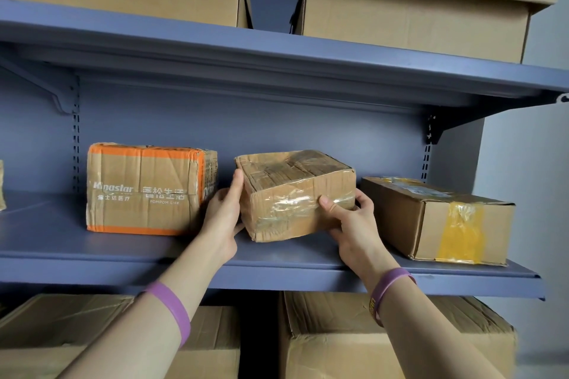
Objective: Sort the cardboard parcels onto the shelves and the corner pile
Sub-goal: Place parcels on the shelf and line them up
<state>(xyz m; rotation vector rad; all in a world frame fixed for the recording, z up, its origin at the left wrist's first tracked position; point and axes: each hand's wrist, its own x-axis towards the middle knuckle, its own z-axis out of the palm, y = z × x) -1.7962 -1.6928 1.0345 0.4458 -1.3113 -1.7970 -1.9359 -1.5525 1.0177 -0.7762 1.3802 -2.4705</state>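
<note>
Wristbands: a purple band [172, 308] is worn on the left forearm and a second purple band [389, 289] on the right wrist, nearest the camera.
Lower boxes: large cardboard boxes [338, 344] are seen under the middle shelf, partly covered by both forearms.
Middle shelf: the blue-grey board [277, 274] is crossed by both arms at its front lip.
Left hand: the left hand [223, 218] is set against the parcel's left side, thumb laid up along the top corner; the fingers are hidden behind the parcel.
Right hand: the right hand [354, 224] is wrapped round the parcel's right end, thumb pressed flat on the taped front face and fingers curled round the far edge.
Parcel: a small, worn cardboard parcel [295, 194] bound in clear tape is held between the two hands on the middle shelf, turned with one corner toward the camera; its lower front corner is seen at the board.
Left neighbour: a box with orange edging [144, 191] and white print is stood just beside the left hand.
Right neighbour: a longer box sealed with yellow tape [437, 218] is laid near the right hand, its near end at the shelf lip.
Back panel: a slotted blue-grey wall [277, 132] is seen behind the three.
Upper shelf: a second board [277, 61] is carried on brackets above.
Top boxes: two big lidded cartons [415, 9] are stood on it, a gap between them.
</note>
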